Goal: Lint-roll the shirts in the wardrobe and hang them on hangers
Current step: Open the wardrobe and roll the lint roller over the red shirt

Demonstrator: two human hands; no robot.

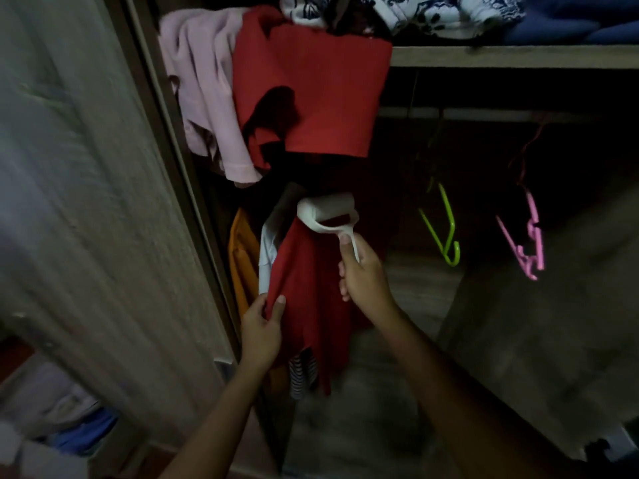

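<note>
The shirt (pixel 307 288), red, hangs in the left part of the wardrobe. Its top is lost in shadow under a red cloth (pixel 321 88) draped from the shelf (pixel 501 57), so what it hangs from cannot be made out. The left hand (pixel 261 326) pinches the shirt's left edge low down, thumb in front and fingers behind the fabric. The right hand (pixel 363 274) is curled round the white handle of the roller (pixel 326 210), thumb laid along it. The roller's drum lies across the shirt at the upper end of its lit part; whether it presses on the fabric is hard to tell.

Just left of the shirt hang a white garment (pixel 268 257) and an orange one (pixel 242 264), both mostly covered. A striped cloth (pixel 304 373) peeks out below the shirt's hem. A pink garment (pixel 204 91) droops from the shelf's left end, partly behind the red cloth.

On the shelf, patterned black-and-white cloths (pixel 432 12) and a blue one (pixel 570 22) are cut off by the top edge. To the right, a green hanger (pixel 444 229) and a pink hanger (pixel 525 243) hang bare from the rod (pixel 484 115); their hooks fade into the dark. The door (pixel 86 202) at near left is blurred. Both forearms run out of the bottom edge.
</note>
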